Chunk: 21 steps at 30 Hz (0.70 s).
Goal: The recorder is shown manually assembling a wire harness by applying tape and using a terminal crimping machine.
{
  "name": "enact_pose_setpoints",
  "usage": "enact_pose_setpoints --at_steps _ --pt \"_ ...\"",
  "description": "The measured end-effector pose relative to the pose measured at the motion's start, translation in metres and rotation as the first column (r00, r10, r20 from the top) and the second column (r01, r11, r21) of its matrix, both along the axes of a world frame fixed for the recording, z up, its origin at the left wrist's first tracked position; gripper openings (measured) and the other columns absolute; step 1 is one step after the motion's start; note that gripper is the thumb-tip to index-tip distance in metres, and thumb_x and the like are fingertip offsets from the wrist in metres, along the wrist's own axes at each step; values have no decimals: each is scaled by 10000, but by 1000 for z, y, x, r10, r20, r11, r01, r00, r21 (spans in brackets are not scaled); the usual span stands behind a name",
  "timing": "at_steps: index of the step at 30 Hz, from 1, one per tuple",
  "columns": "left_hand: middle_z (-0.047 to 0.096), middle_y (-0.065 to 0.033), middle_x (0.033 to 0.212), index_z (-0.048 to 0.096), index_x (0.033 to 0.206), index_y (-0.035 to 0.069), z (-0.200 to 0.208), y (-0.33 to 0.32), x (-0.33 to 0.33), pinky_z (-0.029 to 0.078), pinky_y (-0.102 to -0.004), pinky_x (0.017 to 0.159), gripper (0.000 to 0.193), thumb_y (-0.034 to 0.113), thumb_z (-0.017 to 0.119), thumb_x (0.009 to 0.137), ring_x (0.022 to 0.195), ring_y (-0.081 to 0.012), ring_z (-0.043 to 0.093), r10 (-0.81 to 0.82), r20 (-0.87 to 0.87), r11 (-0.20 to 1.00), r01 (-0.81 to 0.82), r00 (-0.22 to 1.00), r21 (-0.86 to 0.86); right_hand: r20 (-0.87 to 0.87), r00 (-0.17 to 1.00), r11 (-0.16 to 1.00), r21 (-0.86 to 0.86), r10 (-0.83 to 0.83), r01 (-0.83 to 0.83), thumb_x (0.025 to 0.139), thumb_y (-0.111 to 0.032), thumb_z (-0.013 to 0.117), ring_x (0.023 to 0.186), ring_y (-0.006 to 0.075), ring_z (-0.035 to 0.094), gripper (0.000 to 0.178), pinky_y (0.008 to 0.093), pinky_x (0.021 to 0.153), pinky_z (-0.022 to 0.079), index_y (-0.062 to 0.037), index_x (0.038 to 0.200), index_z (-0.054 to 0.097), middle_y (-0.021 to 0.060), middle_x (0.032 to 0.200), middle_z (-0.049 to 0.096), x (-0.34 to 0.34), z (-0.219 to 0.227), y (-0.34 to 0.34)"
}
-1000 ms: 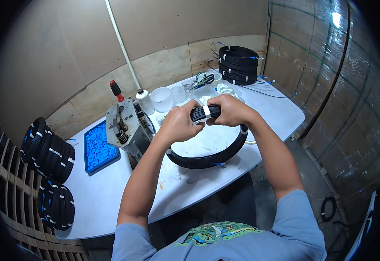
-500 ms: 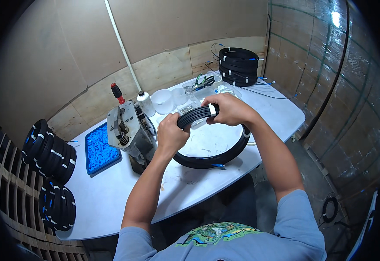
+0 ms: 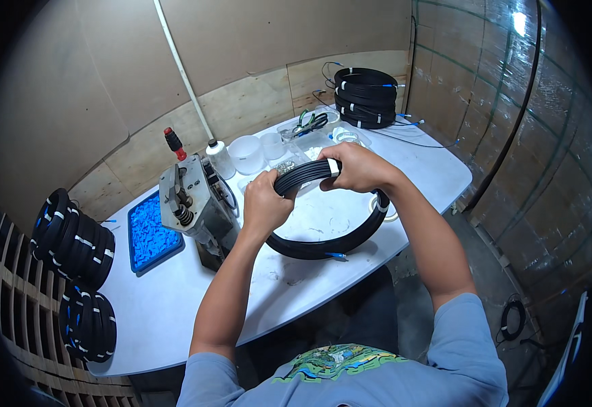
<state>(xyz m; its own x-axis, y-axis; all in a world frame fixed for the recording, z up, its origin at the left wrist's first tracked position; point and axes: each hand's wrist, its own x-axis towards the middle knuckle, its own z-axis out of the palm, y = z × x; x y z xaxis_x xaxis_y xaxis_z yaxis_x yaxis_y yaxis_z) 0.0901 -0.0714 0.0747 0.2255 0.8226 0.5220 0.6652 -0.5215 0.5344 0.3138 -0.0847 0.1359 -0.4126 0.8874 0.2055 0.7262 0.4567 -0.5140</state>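
Note:
Between my hands a coil of black cable (image 3: 307, 248) is held tilted over the white table, its far side raised. My left hand (image 3: 267, 202) grips the far rim on the left, fingers wrapped round the bundled strands. On the right, my right hand (image 3: 357, 167) is closed on the same rim beside a white tie band (image 3: 334, 167); its fingertips are partly hidden by the coil. A blue connector (image 3: 337, 256) sticks out at the coil's near side. A second white band shows on the coil's right side, under my right wrist.
Left of my hands stands a metal bench press (image 3: 201, 203), beside a tray of blue clips (image 3: 152, 230). Behind are a white bottle (image 3: 220, 159), a clear tub (image 3: 246, 154) and pliers (image 3: 304, 122). Finished coils (image 3: 366, 98) are stacked far right; more coils (image 3: 72, 237) sit at left.
Both hands keep their grip on the coil, with only a slight shift in their hold. The whole view has shifted a little, so the table and its things sit slightly further left and up.

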Motion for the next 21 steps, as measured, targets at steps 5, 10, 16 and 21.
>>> enact_pose_setpoints --at_steps 5,10,16,21 --pt "672 -208 830 662 864 -17 -2 0 -3 518 -469 720 264 186 798 765 780 -398 668 -1 46 1000 1 999 -13 3 999 999 17 -33 33 743 -204 832 832 316 678 357 413 751 509 -45 1021 674 152 874 713 -4 2 -6" --pt "676 -206 836 666 872 -15 -3 0 -5 517 -463 720 262 185 798 766 778 -392 670 -6 39 1000 7 999 -13 35 997 997 41 -69 68 784 -178 792 864 343 681 308 432 772 512 -63 1041 668 160 900 717 -8 1 -6" --pt "665 -162 777 656 876 -8 -13 -1 -13 501 -386 676 275 204 803 782 707 -290 653 -2 173 991 26 985 -132 1 998 996 71 -58 58 809 -123 789 728 257 634 250 385 678 483 -44 1020 683 134 831 694 -8 0 -5" --pt "644 -32 743 617 927 11 -78 18 -27 481 -294 640 277 197 801 835 686 -113 598 23 453 988 48 891 -144 -257 964 992 88 -63 88 816 -79 778 717 144 555 189 311 670 455 -26 972 686 40 766 620 17 -7 2"
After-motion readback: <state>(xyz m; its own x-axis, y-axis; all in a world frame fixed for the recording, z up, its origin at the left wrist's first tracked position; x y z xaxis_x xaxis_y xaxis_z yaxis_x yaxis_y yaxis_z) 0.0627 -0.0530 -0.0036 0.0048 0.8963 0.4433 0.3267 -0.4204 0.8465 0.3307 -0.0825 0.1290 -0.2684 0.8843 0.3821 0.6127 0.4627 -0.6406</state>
